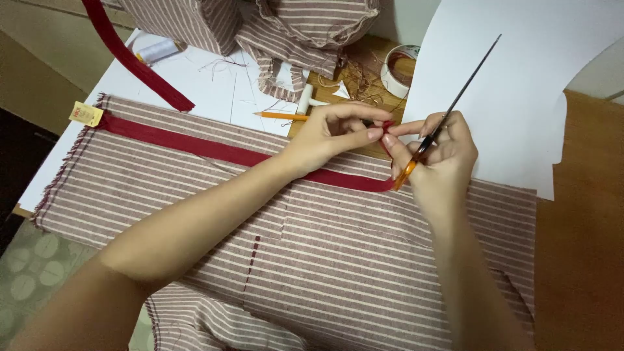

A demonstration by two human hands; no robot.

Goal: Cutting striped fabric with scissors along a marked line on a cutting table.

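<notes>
Risk first: the red ribbon end could slip from our pinch, since only the fingertips hold it. Our left hand and right hand meet over the striped fabric, fingers nearly closed on the ribbon tip. The right hand also holds orange-handled scissors, blades together, pointing far right over white paper.

orange pencil, white thread spool, tape roll, white paper sheet
</notes>
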